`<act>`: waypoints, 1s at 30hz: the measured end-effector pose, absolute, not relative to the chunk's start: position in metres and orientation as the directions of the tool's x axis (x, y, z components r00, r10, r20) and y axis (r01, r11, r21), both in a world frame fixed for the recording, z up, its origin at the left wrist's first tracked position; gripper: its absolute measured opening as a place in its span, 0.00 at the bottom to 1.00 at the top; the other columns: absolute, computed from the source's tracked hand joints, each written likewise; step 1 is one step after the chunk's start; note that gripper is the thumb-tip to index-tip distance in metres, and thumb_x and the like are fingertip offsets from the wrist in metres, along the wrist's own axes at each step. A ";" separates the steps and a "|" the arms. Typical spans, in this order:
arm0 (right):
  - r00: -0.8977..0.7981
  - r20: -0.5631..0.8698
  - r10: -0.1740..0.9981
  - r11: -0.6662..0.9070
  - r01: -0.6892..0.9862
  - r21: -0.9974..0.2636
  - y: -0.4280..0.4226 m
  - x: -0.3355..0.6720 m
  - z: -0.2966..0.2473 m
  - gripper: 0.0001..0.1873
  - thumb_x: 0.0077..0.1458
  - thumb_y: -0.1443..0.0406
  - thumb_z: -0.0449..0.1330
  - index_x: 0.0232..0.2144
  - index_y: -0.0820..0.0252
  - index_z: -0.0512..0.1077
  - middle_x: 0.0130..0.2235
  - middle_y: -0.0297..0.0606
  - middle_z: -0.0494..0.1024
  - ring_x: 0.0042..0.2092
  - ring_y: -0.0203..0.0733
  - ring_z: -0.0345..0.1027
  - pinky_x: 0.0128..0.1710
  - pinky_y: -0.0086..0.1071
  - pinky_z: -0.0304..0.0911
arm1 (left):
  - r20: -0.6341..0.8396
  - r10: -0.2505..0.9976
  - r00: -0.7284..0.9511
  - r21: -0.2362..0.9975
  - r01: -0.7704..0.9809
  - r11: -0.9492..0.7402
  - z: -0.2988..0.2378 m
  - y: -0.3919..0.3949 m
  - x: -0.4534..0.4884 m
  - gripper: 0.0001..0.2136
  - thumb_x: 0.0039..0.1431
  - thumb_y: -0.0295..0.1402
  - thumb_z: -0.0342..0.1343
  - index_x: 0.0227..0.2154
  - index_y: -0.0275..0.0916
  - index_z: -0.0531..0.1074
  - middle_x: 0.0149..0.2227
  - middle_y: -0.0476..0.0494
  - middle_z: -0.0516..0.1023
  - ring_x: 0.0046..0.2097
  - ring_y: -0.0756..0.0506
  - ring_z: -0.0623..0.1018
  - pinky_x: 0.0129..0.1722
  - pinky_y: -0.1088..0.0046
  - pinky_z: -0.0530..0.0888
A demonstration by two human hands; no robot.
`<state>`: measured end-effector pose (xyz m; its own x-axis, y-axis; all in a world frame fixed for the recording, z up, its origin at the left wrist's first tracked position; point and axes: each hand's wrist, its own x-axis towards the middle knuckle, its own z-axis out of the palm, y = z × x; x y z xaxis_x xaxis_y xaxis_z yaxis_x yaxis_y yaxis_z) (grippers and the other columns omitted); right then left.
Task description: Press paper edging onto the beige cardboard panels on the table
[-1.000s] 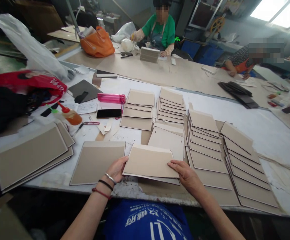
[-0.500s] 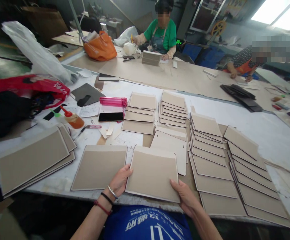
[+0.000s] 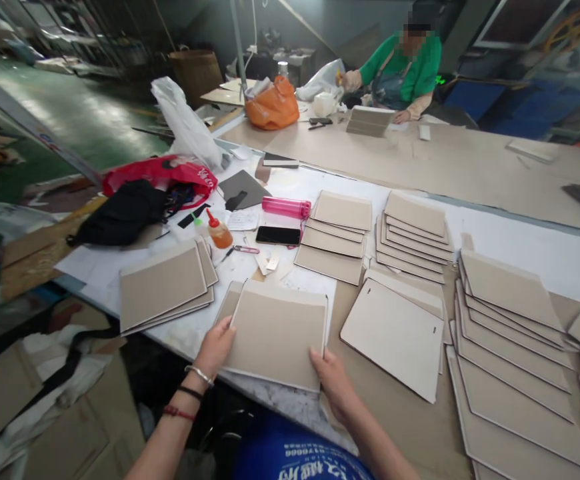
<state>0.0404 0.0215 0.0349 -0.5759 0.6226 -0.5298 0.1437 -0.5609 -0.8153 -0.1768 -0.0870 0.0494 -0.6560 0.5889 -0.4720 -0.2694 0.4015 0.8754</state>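
A flat beige board panel [image 3: 277, 337] with a pale border and dark edge is held between both hands near the front table edge. My left hand [image 3: 216, 350] pinches its left side, thumb on top. At the lower right side, my right hand [image 3: 334, 381] grips it the same way. A similar panel [image 3: 229, 301] lies beneath, mostly covered, with its left part showing. To the right rests a paler board [image 3: 395, 333] with two small dark slots. Off to the left sits a short pile of beige panels [image 3: 163, 283].
Overlapping rows of panels [image 3: 515, 360] cover the right side. Behind are a black phone [image 3: 279, 235], a pink bottle [image 3: 286, 207], a glue bottle [image 3: 219, 233] and a cutter [image 3: 245, 249]. Across the far table [image 3: 450, 157] sits a person in green [image 3: 405, 73].
My view has turned left. Both hands have carried the panel left, so it now overlaps the panel that lay beside it, and the slotted board is uncovered.
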 end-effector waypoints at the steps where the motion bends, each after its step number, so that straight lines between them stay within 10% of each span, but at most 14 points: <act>1: -0.597 -0.537 0.595 -0.527 0.214 -0.822 0.020 0.026 0.029 0.24 0.44 0.46 0.57 0.31 0.61 0.71 0.31 0.41 0.78 0.33 0.47 0.71 0.33 0.38 0.67 | -0.400 0.564 -0.723 0.879 -0.128 0.459 0.045 -0.091 -0.191 0.12 0.50 0.30 0.51 0.39 0.38 0.70 0.34 0.44 0.77 0.42 0.43 0.75 0.41 0.71 0.70; 6: -0.514 -0.673 0.532 -0.209 0.691 -0.692 0.019 -0.009 -0.001 0.19 0.53 0.53 0.51 0.22 0.61 0.69 0.18 0.36 0.71 0.18 0.39 0.65 0.19 0.30 0.60 | -0.245 0.500 -0.831 0.777 0.140 0.613 0.022 -0.098 -0.225 0.11 0.50 0.29 0.50 0.37 0.40 0.71 0.36 0.44 0.75 0.43 0.42 0.72 0.47 0.69 0.67; 12: -0.473 -0.637 0.609 0.234 0.874 -0.426 0.029 -0.005 0.017 0.19 0.56 0.55 0.50 0.22 0.62 0.70 0.23 0.44 0.75 0.29 0.46 0.71 0.28 0.33 0.63 | -0.110 0.456 -0.883 0.603 0.305 0.737 0.006 -0.097 -0.202 0.15 0.53 0.29 0.47 0.44 0.32 0.69 0.44 0.32 0.69 0.51 0.34 0.65 0.53 0.51 0.60; 16: -0.554 -0.387 0.737 0.529 0.829 -0.180 0.033 -0.020 0.036 0.15 0.57 0.58 0.50 0.32 0.63 0.71 0.31 0.48 0.76 0.35 0.50 0.71 0.34 0.38 0.63 | 0.136 0.632 -0.763 0.384 0.629 0.676 -0.008 -0.079 -0.181 0.18 0.59 0.33 0.44 0.49 0.30 0.65 0.51 0.28 0.65 0.55 0.35 0.62 0.54 0.52 0.61; 21: -0.760 0.177 0.626 0.775 0.579 -0.255 0.024 -0.060 -0.001 0.22 0.56 0.63 0.51 0.51 0.69 0.62 0.54 0.53 0.64 0.57 0.53 0.54 0.53 0.45 0.53 | 0.188 0.676 -0.712 0.243 0.701 0.670 -0.027 -0.052 -0.164 0.22 0.60 0.34 0.42 0.56 0.31 0.56 0.60 0.26 0.54 0.62 0.34 0.49 0.58 0.47 0.53; 30: -0.795 0.155 0.587 0.794 0.526 -0.307 0.015 -0.069 -0.027 0.28 0.55 0.66 0.50 0.58 0.68 0.52 0.60 0.54 0.53 0.63 0.54 0.37 0.58 0.51 0.45 | 0.105 0.665 -0.739 0.227 0.669 0.708 -0.027 -0.048 -0.164 0.25 0.58 0.35 0.46 0.57 0.32 0.53 0.60 0.26 0.53 0.63 0.34 0.46 0.58 0.46 0.53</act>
